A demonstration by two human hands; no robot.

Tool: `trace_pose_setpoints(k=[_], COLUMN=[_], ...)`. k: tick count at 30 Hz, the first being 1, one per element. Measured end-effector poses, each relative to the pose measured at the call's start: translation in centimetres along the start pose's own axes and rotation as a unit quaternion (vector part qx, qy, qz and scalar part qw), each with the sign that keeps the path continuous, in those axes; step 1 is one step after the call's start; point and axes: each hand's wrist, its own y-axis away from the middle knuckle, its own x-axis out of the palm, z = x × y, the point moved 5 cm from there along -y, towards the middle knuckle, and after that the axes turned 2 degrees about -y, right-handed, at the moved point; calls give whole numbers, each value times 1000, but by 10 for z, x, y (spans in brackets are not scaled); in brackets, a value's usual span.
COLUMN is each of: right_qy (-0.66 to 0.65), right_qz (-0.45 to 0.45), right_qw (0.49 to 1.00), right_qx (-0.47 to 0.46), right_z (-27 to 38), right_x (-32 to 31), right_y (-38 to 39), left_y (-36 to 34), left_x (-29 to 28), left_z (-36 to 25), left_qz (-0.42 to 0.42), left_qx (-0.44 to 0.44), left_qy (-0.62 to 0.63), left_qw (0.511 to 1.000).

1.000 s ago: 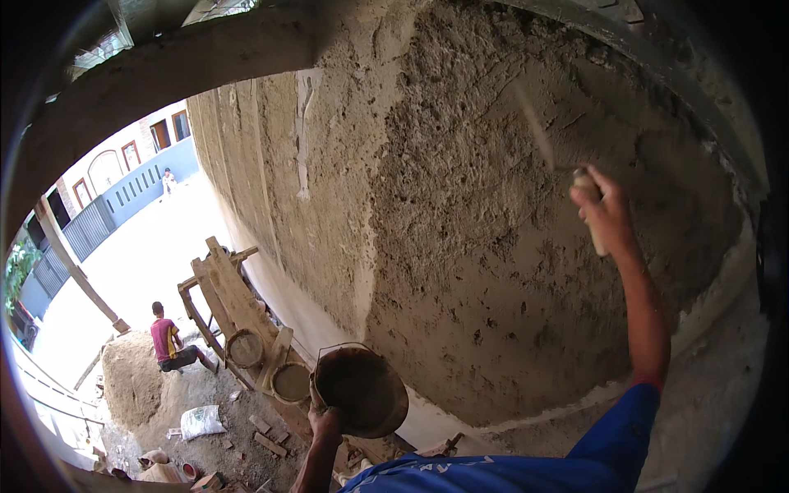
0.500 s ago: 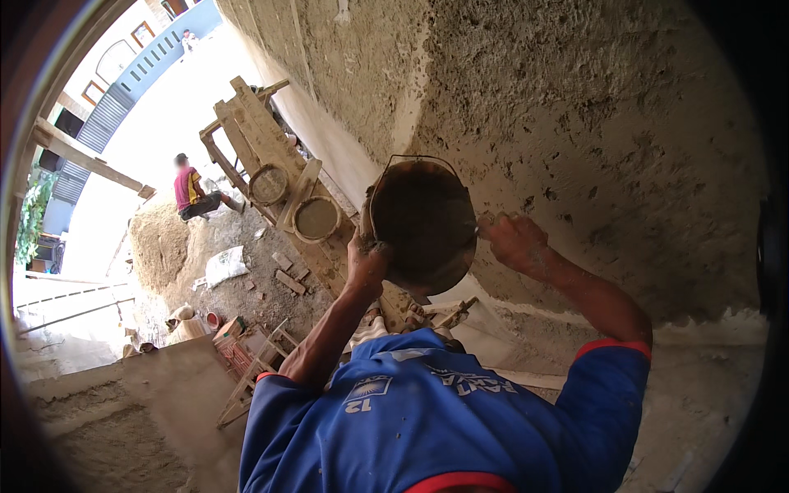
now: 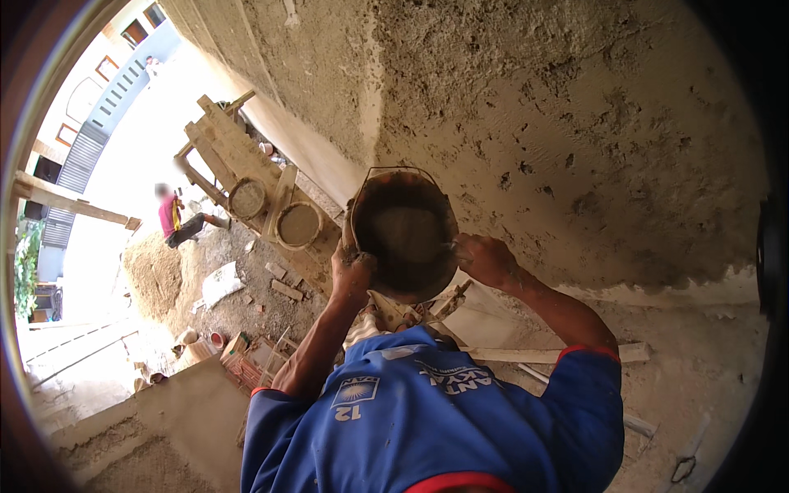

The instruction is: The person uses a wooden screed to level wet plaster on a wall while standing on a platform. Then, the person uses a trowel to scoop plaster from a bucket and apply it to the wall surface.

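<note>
A dark bucket (image 3: 411, 283) with a thin wire handle is held up in front of my chest, its mouth tilted toward me. Wet grey mortar (image 3: 404, 233) lies inside it. My left hand (image 3: 353, 271) is closed on the bucket's left rim, thumb on the inner side. At the opposite rim, my right hand (image 3: 486, 260) is closed round a tool with a short grey metal part (image 3: 451, 246); its far end is lost in the dark bucket, so its kind is unclear. Both forearms have mortar specks.
A rough plastered wall (image 3: 526, 148) rises ahead and right. Two round containers of mortar (image 3: 298, 224) stand on a plank scaffold (image 3: 222, 156) at left. Lower down, a person (image 3: 174, 215) sits by a sand heap (image 3: 154, 271). A wooden beam (image 3: 567, 354) lies right of me.
The bucket has come slightly left and down, its mouth turned more toward me, showing the mortar inside. Both hands moved with it. The whole view has shifted, bringing the beam at right into sight.
</note>
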Motion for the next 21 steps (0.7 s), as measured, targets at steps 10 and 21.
trace_pose_setpoints(k=[10,21], right_qy=[-16,-360], right_qz=[-5,202], right_qw=[998,910], right_qx=[-54,37], right_z=[14,-16], right_x=[-58,-57], right_y=[25,10], left_y=[21,34], left_x=[0,-18], left_z=[44,106], left_qz=[-60,-179], left_qx=[-36,-24], left_qy=[133,128], left_qw=[989,975])
